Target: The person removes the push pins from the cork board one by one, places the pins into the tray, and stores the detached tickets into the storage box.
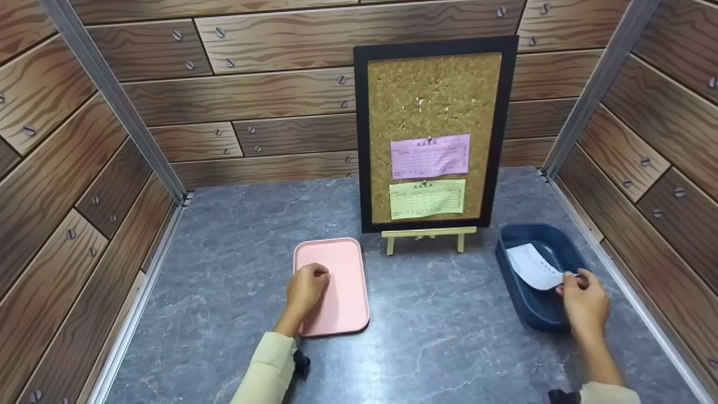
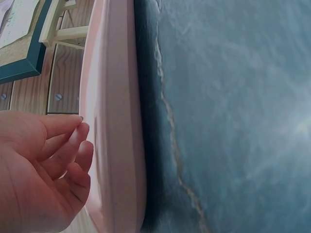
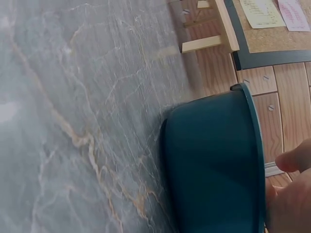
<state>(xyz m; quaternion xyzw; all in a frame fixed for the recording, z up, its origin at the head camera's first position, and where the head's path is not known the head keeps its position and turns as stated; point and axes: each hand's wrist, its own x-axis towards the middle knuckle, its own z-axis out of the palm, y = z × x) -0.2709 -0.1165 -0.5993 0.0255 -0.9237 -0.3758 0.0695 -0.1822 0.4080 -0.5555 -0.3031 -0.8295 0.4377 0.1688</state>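
Observation:
My left hand [image 1: 305,289] is over the left half of a pink tray [image 1: 348,303], its thumb and fingertips drawn together. A tiny dark spot shows at those fingertips [image 2: 80,121] in the left wrist view; I cannot tell whether it is something held. At the right, my right hand [image 1: 586,306] pinches the near right corner of a white printed paper slip [image 1: 530,268]. The slip bows downward within the outline of a dark blue basin [image 1: 524,306]. From the right wrist, the basin's wall [image 3: 214,160] hides most of that hand and the paper.
A black-framed cork board [image 1: 432,84] stands on a small wooden easel [image 1: 429,232] at the back. Pinned low on it are a purple slip [image 1: 431,157] and a green slip [image 1: 427,201]. Wood-patterned walls [image 1: 269,95] enclose the grey marbled table [image 1: 235,269] on three sides.

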